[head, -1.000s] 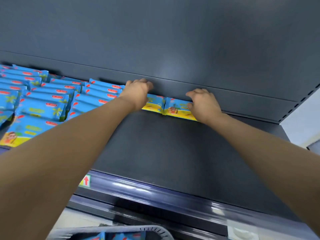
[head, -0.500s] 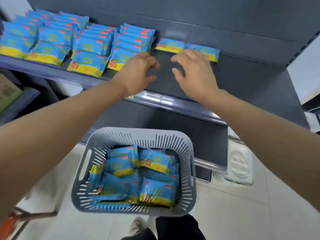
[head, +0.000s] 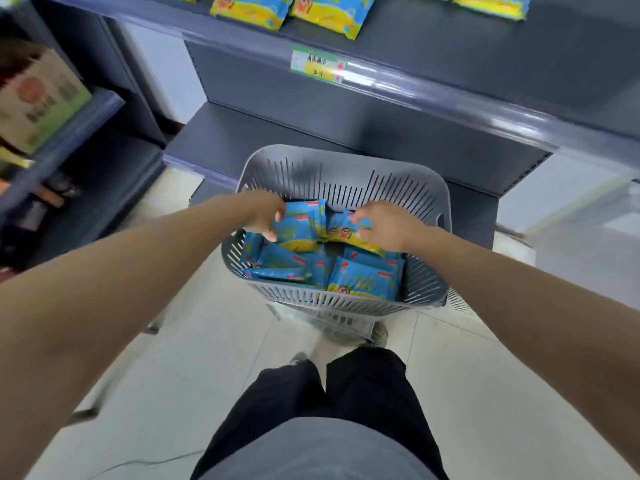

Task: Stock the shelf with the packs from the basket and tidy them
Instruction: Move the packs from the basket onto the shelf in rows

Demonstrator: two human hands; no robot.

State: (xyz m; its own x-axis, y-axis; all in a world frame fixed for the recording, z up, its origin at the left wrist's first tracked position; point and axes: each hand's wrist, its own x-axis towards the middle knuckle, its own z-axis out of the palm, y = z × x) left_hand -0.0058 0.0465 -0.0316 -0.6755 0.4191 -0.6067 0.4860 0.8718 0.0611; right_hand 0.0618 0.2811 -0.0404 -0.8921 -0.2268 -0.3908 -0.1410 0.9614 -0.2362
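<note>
A grey slotted basket (head: 341,301) stands on the floor in front of me, holding several blue and yellow packs (head: 363,280). My left hand (head: 265,213) is inside it, fingers curled on a blue pack (head: 301,226) at the back left. My right hand (head: 384,221) grips another pack (head: 346,230) beside it. Both hands are motion-blurred. Packs (head: 294,10) lie on the dark shelf (head: 433,88) at the top of the view.
A lower dark shelf (head: 249,133) runs behind the basket. A cardboard box (head: 38,98) sits on a rack at the left. A price tag (head: 317,65) is on the shelf edge. My legs in black trousers (head: 329,400) stand on pale floor tiles.
Both hands left the two packs at the back of the shelf, dropped down into the basket, and closed on packs there. The view tilted down from shelf to floor.
</note>
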